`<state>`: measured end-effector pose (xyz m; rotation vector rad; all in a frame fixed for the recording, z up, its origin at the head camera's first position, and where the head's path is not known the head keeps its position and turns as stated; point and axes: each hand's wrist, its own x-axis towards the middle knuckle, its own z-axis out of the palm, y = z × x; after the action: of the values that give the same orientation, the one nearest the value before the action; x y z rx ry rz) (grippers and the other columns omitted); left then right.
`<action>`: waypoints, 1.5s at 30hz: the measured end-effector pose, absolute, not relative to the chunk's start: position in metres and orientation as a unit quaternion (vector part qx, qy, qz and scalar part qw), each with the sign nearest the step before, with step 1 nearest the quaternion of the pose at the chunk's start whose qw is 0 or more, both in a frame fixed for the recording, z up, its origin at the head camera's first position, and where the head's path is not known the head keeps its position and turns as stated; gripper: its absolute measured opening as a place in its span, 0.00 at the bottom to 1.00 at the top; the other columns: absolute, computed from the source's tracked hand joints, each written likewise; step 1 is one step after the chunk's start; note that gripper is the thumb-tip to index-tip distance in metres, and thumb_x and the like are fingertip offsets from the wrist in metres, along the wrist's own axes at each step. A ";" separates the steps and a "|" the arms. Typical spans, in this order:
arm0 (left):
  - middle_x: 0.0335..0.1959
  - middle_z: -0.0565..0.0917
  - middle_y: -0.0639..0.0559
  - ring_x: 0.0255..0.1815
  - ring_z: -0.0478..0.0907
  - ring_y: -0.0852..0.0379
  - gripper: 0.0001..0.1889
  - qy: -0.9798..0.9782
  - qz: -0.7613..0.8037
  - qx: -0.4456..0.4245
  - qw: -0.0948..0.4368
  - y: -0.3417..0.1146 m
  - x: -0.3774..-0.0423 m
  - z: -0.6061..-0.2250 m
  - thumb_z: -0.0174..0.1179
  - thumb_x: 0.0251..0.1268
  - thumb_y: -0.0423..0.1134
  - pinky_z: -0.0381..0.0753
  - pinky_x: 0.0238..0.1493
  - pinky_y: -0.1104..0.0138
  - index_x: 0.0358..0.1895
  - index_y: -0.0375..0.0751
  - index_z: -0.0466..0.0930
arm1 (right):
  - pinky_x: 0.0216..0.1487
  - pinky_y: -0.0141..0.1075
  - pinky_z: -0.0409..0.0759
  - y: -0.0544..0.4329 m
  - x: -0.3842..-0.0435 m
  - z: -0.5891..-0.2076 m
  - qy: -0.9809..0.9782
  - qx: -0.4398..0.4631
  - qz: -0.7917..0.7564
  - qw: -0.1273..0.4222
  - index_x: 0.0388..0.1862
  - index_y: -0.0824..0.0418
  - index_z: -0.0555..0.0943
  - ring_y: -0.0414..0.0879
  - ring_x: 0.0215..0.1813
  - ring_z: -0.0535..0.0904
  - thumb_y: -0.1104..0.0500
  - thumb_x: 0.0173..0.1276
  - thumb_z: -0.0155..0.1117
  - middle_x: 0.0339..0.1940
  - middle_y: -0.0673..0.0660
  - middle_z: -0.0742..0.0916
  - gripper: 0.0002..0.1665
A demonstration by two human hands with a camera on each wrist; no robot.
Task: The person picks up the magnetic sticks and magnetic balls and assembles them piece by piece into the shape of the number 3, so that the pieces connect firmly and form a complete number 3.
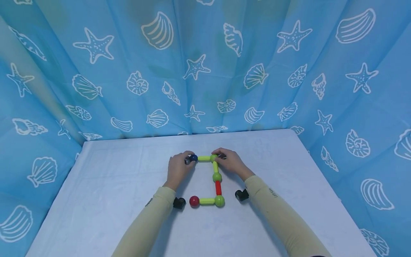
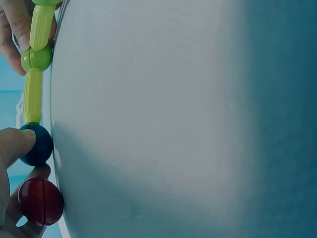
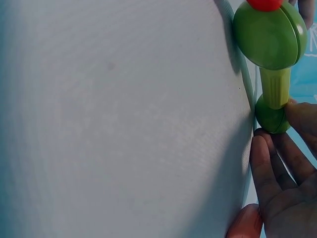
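Note:
On the white cloth lies a chain of balls and rods, bent like a square with its left side open. My left hand pinches the blue ball at the chain's far left end, thumb against it in the left wrist view. A yellow-green rod links it to the far corner's green ball, which my right hand holds between thumb and fingers. Nearer to me follow another green ball, a red rod and a corner green ball. The near left end is a red ball.
A white-covered table carries everything. Blue curtains with white shell and starfish prints stand behind it and at both sides. Black wrist devices show beside both beige sleeves.

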<state>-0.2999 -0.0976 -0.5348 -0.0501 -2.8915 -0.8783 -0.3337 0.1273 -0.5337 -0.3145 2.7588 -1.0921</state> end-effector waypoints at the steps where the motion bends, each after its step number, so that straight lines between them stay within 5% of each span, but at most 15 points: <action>1: 0.51 0.87 0.47 0.60 0.79 0.44 0.19 -0.955 -0.291 -0.016 0.058 -0.098 -0.300 -0.535 0.70 0.66 0.43 0.65 0.72 0.42 0.60 0.52 0.83 | 0.64 0.46 0.78 0.127 -0.334 -0.534 0.922 -0.105 -0.365 0.079 0.60 0.49 0.82 0.49 0.59 0.80 0.56 0.75 0.64 0.58 0.51 0.85 0.16; 10: 0.53 0.86 0.48 0.62 0.78 0.44 0.20 -0.947 -0.317 -0.009 0.055 -0.101 -0.299 -0.536 0.68 0.68 0.45 0.59 0.74 0.39 0.62 0.53 0.82 | 0.65 0.46 0.78 0.125 -0.334 -0.534 0.922 -0.103 -0.365 0.081 0.61 0.48 0.82 0.49 0.60 0.79 0.55 0.74 0.65 0.59 0.50 0.85 0.17; 17: 0.50 0.87 0.49 0.53 0.81 0.48 0.19 -0.938 -0.342 -0.008 0.056 -0.103 -0.300 -0.536 0.69 0.67 0.44 0.58 0.75 0.42 0.61 0.53 0.83 | 0.65 0.47 0.77 0.124 -0.333 -0.533 0.920 -0.102 -0.370 0.080 0.60 0.49 0.82 0.50 0.60 0.80 0.56 0.74 0.65 0.59 0.51 0.85 0.17; 30: 0.53 0.87 0.49 0.66 0.76 0.46 0.18 -0.921 -0.388 -0.005 0.042 -0.108 -0.303 -0.539 0.68 0.68 0.43 0.48 0.79 0.43 0.60 0.51 0.83 | 0.64 0.46 0.78 0.125 -0.334 -0.530 0.913 -0.104 -0.386 0.085 0.61 0.51 0.82 0.50 0.59 0.80 0.57 0.74 0.65 0.59 0.52 0.85 0.18; 45: 0.53 0.87 0.49 0.63 0.78 0.46 0.18 -0.915 -0.403 -0.007 0.032 -0.106 -0.301 -0.536 0.69 0.68 0.42 0.53 0.78 0.44 0.60 0.51 0.83 | 0.64 0.47 0.78 0.125 -0.326 -0.530 0.916 -0.096 -0.384 0.068 0.64 0.52 0.81 0.52 0.61 0.80 0.57 0.74 0.65 0.62 0.54 0.84 0.21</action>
<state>-0.3012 -0.1059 -0.5362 -0.0209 -2.8159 -1.2414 -0.3258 0.1251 -0.5296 -0.2894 2.7586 -1.1581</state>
